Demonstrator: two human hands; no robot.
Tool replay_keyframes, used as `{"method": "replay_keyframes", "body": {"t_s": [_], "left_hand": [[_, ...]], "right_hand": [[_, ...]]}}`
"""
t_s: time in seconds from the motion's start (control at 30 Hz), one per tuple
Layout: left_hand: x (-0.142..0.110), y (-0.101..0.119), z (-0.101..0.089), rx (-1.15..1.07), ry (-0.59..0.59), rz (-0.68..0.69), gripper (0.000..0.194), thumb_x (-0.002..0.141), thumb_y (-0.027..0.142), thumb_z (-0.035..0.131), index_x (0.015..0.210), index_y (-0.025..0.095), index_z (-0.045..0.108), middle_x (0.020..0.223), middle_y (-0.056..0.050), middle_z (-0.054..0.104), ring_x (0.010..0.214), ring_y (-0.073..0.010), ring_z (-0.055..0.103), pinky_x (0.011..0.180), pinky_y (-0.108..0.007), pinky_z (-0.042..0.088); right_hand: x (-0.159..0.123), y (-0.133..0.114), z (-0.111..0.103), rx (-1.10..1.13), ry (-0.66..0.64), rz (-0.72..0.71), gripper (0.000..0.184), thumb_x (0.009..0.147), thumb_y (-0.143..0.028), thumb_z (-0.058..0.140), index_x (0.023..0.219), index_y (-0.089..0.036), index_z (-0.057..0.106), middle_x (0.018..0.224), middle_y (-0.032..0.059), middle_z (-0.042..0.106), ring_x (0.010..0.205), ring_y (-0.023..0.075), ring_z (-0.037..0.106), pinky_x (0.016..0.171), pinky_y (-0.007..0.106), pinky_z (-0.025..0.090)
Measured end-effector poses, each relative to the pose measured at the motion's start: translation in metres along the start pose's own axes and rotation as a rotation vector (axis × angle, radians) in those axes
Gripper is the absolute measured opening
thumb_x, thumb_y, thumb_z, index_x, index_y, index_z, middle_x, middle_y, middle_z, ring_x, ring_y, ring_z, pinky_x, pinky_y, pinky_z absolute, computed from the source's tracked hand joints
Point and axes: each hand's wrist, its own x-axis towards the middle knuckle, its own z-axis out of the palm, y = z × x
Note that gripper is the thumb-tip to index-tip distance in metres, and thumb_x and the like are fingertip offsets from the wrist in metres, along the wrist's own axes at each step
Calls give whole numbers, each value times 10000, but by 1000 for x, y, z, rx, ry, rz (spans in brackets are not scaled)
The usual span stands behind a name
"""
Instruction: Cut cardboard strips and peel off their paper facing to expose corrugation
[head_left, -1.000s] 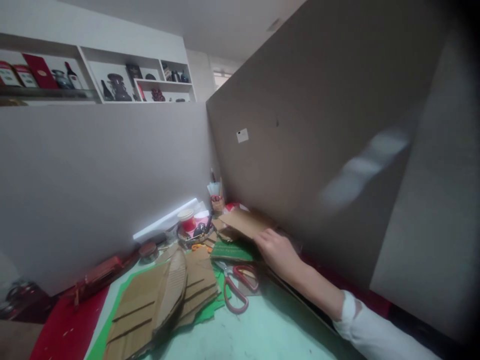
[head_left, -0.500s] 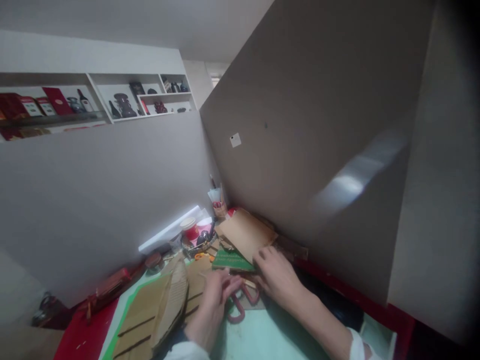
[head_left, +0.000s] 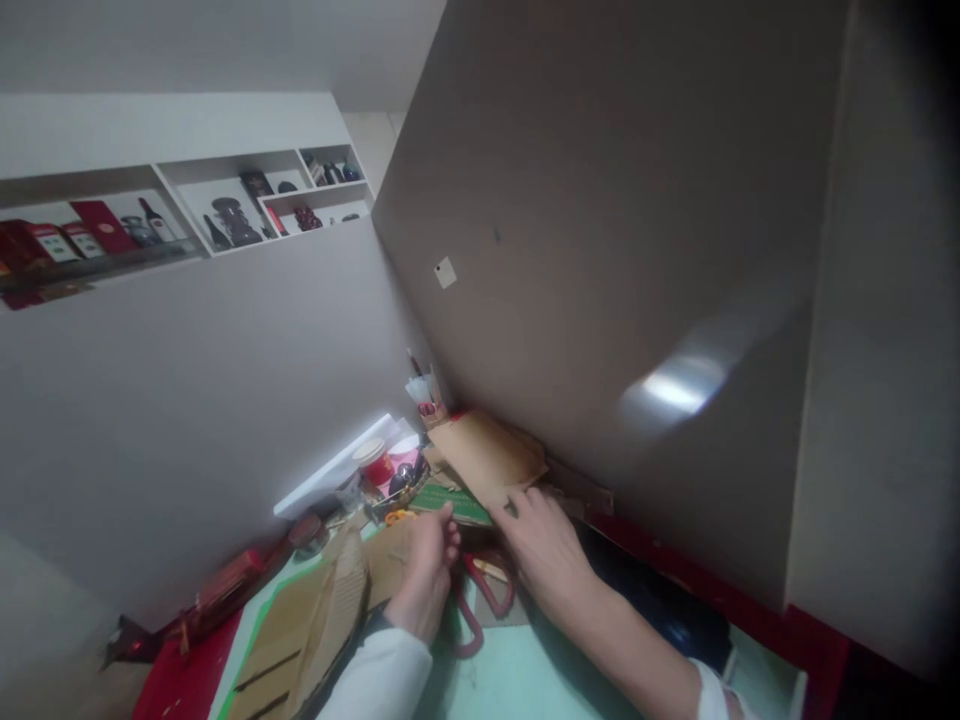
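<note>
My right hand (head_left: 546,545) is closed on the near edge of a brown cardboard sheet (head_left: 480,455), which is tilted up over the pile. My left hand (head_left: 427,575) has its fingers curled in beside a flat cardboard piece (head_left: 386,555); whatever they hold is hidden. Between my hands lie scissors with dark red handles (head_left: 504,608), their blades covered. A green printed panel (head_left: 454,503) shows under the raised sheet. To the left rests a larger cardboard piece (head_left: 281,640) with dark slots and a curved, corrugated edge.
A pale green mat (head_left: 510,670) covers the near table. Behind stand a red paper cup (head_left: 376,465), a pen holder (head_left: 430,405) and orange-handled scissors (head_left: 400,516). Walls close in behind and on the right. A dark glossy object (head_left: 652,590) lies right of my forearm.
My left hand has drawn its fingers in from a spread position and lifted slightly. With my right hand, the cardboard sheet has shifted a little left. The camera view has turned slightly.
</note>
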Motion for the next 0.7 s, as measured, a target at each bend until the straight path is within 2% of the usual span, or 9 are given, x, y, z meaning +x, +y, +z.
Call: {"method": "replay_keyframes", "body": {"t_s": [0.23, 0.33, 0.47, 0.57, 0.7], "left_hand": [[0, 29, -2, -138, 18, 136, 324, 944, 321, 633, 1232, 172, 614, 1207, -92, 662, 972, -221, 679, 799, -419, 595], [7, 40, -2, -178, 23, 122, 320, 945, 318, 633, 1229, 173, 613, 1193, -88, 664, 948, -212, 680, 775, -402, 598], [18, 44, 7, -195, -27, 61, 322, 942, 318, 637, 1229, 173, 615, 1198, -90, 665, 957, -217, 681, 784, -410, 598], [26, 41, 17, -208, -45, 33, 342, 940, 322, 639, 1248, 178, 608, 1238, -97, 652, 1003, -232, 673, 820, -436, 590], [35, 37, 30, -239, -86, 6, 353, 938, 324, 640, 1259, 180, 605, 1260, -101, 644, 1028, -241, 668, 840, -451, 585]], "right_hand": [[-2, 7, -14, 13, 17, 91, 311, 983, -237, 642, 1290, -200, 609, 1269, 88, 644, 1103, 259, 650, 910, 467, 566], [-3, 16, -21, 24, 19, 174, 287, 983, -243, 641, 1264, -190, 619, 1281, 91, 639, 1104, 253, 650, 896, 447, 574], [-4, 24, -25, 23, -14, 265, 192, 988, -270, 640, 1141, -156, 660, 1135, 73, 689, 980, 217, 689, 835, 406, 590], [-5, 22, -23, 38, -62, 240, 208, 1000, -317, 622, 1113, -148, 666, 1070, 60, 707, 912, 201, 702, 803, 394, 593], [-7, 13, -15, 33, -136, 115, 261, 976, -376, 647, 1106, -151, 675, 1139, 78, 698, 1050, 246, 673, 903, 461, 554]]}}
